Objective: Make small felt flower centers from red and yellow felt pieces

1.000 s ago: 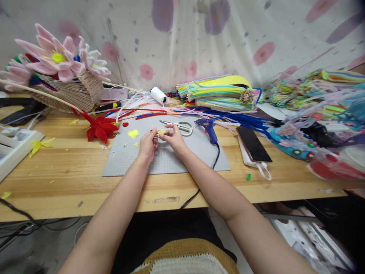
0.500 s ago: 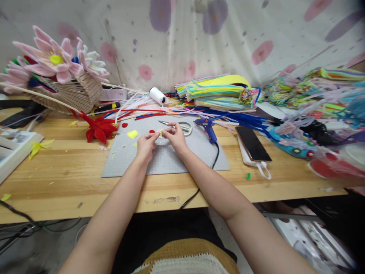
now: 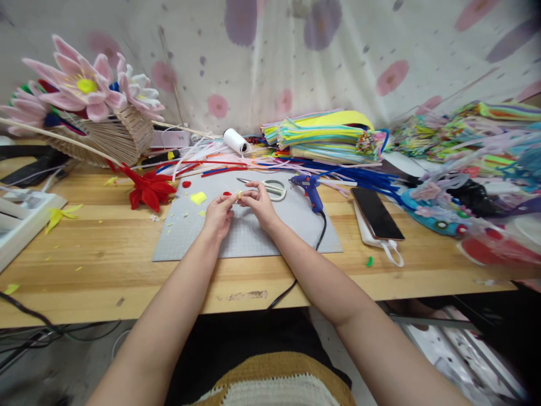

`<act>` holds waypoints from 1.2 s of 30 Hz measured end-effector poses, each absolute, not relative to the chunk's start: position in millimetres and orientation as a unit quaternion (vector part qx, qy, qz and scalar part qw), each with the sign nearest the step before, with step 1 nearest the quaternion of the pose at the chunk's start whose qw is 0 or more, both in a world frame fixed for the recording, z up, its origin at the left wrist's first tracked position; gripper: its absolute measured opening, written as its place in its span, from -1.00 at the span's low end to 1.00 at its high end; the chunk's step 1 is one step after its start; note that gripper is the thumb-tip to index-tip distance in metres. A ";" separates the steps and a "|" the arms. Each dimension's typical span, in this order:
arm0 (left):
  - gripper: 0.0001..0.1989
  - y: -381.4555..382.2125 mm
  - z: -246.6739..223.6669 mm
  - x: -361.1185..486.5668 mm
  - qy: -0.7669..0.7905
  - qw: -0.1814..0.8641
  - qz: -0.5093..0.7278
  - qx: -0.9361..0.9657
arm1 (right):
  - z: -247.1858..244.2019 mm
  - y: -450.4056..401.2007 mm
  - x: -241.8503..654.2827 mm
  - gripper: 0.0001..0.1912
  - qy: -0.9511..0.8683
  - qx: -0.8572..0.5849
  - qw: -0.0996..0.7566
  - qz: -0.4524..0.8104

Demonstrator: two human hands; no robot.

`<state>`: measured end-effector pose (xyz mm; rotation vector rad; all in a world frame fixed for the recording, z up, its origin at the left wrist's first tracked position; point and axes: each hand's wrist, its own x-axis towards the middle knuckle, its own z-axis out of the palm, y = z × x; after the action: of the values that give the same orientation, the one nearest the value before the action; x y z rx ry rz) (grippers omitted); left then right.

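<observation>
Around the work, the wooden tabletop [image 3: 105, 270] is carrying a good deal. On the grey cutting mat [image 3: 177, 242], scissors [image 3: 276, 192] are lying just beyond the right hand [image 3: 261, 207], which is partly covering them. A blue glue gun [image 3: 310, 194] is resting to their right, its black cable [image 3: 323, 231] trailing toward the near edge, behind the right forearm. A phone [image 3: 377, 214] is lying farther right. Behind the mat, loose stems [image 3: 372, 180], a white spool [image 3: 234, 141] and a thick stem bundle [image 3: 325, 135] are crowding the back. A red flower [image 3: 152, 194] is lying by the mat's left edge, and pink flowers [image 3: 87, 84] are rising behind it, at the far left.

The left hand [image 3: 217, 217] and right hand are pinching a small yellow piece [image 3: 239, 195] between their fingertips, above the mat; its exact shape is hiding behind the fingers. A red piece [image 3: 227, 193] is showing just beside the left fingertips. Flat, irregular yellow scraps [image 3: 198, 198] are lying to the left. The stems are looking fuzzy, the red petals plush and pointed, the spool smooth and cylindrical, and the mat is showing a fine printed grid.
</observation>
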<state>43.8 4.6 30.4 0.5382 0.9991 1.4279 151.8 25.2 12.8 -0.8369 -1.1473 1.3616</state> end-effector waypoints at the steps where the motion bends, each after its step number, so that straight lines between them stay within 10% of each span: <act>1: -0.67 4.8 30.4 43.7 0.426 0.621 0.617 0.226 | 11.9 25.2 151.7 -0.54 -0.491 -0.350 0.546 0.581; 36: -0.76 3.3 19.2 42.9 0.514 0.511 0.614 0.314 | 6.2 26.9 151.4 -0.52 -0.507 -0.363 0.545 0.561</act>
<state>42.9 3.3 19.2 0.7556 1.2361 1.4777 151.4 26.9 6.2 -0.8611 -1.2031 1.3300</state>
